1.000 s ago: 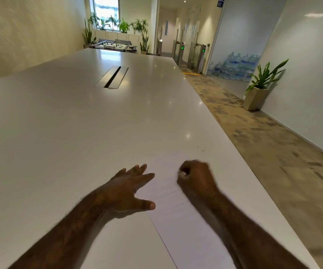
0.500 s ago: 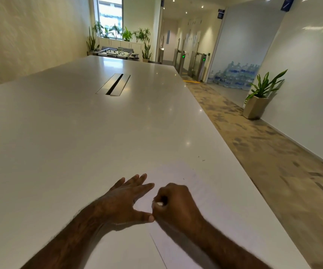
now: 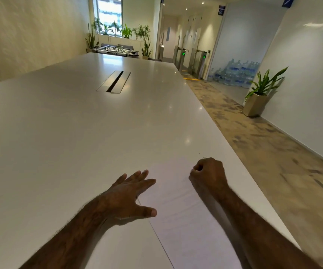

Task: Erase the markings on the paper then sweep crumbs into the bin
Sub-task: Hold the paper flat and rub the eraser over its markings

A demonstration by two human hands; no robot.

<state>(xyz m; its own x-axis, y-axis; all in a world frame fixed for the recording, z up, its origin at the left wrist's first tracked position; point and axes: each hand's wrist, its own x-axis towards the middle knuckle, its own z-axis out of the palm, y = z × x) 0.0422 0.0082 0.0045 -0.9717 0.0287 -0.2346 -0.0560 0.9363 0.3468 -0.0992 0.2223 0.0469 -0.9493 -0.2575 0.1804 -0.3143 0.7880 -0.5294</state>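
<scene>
Curled into a fist, the right hand [image 3: 209, 175] presses on the white paper [image 3: 186, 216] at lower centre of the frame (what it grips is hidden). Left hand [image 3: 129, 195] lies flat, fingers spread, on the sheet's left edge on the white table [image 3: 79, 133].

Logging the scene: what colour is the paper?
White, faintly lined; the head view shows the paper best.

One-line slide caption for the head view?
Left hand flat on the paper, right hand fisted over it.
</scene>
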